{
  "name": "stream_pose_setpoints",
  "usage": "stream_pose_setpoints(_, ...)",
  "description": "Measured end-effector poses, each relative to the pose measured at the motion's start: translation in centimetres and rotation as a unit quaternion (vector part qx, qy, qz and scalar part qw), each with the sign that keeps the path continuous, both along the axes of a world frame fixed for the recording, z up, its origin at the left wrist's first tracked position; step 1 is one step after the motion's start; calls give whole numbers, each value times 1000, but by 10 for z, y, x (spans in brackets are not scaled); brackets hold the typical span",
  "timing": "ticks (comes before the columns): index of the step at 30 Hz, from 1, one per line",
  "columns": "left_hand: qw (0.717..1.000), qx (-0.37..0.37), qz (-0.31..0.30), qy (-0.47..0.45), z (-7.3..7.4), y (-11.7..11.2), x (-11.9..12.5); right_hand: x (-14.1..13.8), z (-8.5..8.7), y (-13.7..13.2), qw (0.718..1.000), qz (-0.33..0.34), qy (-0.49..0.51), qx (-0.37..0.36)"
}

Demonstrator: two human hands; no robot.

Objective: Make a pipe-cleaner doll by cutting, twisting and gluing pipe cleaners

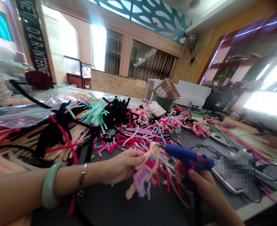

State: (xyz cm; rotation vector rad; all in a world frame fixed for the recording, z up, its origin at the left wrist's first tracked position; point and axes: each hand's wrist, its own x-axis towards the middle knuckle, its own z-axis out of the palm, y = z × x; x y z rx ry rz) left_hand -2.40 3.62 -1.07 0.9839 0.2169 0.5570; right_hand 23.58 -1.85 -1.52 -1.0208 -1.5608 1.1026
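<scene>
Head view: left hand (120, 166), fingers (138, 154) curled together, clamped on pipe-cleaner doll (145, 171), at 6 o'clock in frame. Doll looks near whole: head, pink-and-lilac body, peach limbs formed. Right hand (199, 185) wrapped around blue hot glue gun (187, 158), nozzle at doll's head. Loose chenille stems (119, 135) heaped at 12 o'clock.

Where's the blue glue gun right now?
In the head view, the blue hot glue gun is gripped in the right hand, at lower right, its nozzle near the pipe-cleaner doll.
</scene>
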Motion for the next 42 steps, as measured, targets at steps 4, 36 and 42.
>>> stream_pose_setpoints(4,1000,0,5,0,1,-1,0,1,0,0,1000,3,-8,-1)
stream_pose_setpoints(36,1000,0,5,-2,4,1,-1,3,-2,1,1000,20,-6,4)
stream_pose_setpoints(42,1000,3,12,-1,3,1,-1,2,-1,-1,999,17,50,0)
